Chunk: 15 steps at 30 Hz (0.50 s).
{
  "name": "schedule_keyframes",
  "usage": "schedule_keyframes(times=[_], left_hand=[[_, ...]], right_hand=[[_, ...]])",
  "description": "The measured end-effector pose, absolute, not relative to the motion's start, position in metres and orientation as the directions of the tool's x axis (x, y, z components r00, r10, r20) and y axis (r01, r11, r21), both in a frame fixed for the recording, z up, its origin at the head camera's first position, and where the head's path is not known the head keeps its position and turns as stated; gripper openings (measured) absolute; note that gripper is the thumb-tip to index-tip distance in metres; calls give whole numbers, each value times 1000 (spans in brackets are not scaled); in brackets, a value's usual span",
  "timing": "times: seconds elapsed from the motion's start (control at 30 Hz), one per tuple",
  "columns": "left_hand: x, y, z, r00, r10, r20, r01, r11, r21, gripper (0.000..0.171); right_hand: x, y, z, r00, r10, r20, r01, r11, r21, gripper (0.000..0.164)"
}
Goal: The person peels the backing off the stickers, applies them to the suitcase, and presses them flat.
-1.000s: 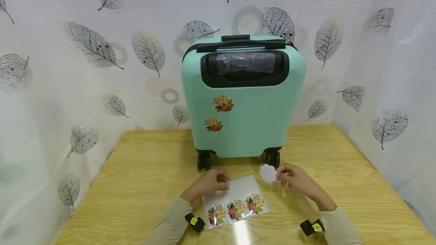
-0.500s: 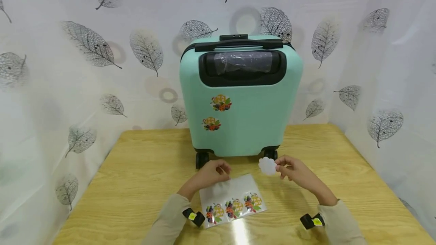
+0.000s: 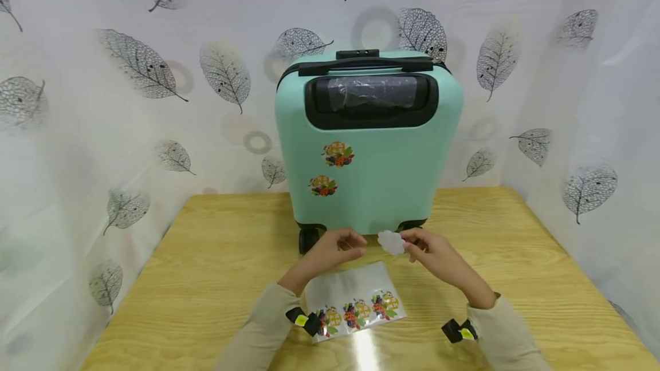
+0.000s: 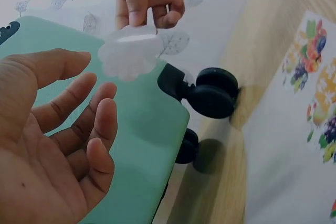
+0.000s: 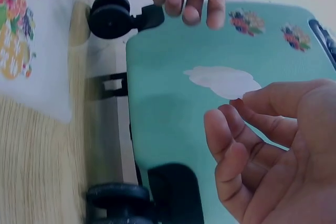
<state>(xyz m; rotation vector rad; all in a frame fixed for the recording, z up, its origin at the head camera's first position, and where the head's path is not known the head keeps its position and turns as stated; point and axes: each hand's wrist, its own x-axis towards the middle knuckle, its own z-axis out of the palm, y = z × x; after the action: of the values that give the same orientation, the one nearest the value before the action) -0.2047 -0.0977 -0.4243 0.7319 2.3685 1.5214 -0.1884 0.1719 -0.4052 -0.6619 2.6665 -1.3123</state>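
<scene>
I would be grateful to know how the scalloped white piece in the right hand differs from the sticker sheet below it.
The scalloped white piece has a wavy outline, while the sticker sheet has straight edges. The piece is smaller than the sheet. The piece's visible face is plain, whereas the sheet shows fruit designs. The right hand pinches the piece in the air; the sheet lies on the table. Both look thin.

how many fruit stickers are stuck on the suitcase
2. Both are on the left half of the near face of the suitcase: the upper sticker, and the lower sticker slightly further left. Its far side is hidden.
</scene>
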Motion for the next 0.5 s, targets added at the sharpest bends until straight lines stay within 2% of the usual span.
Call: schedule_keyframes(times=[0.3,0.5], left_hand=[[-198,-90,-423,-878,478,27,163,245,956,26],[-198,-89,-426,-880,474,24,154,238,959,26]], right_hand=[[-182,151,-403,-868,-450,209,-446,524,-726,28],[-178,143,-403,-845,-489,216,-477,507,-717,28]])
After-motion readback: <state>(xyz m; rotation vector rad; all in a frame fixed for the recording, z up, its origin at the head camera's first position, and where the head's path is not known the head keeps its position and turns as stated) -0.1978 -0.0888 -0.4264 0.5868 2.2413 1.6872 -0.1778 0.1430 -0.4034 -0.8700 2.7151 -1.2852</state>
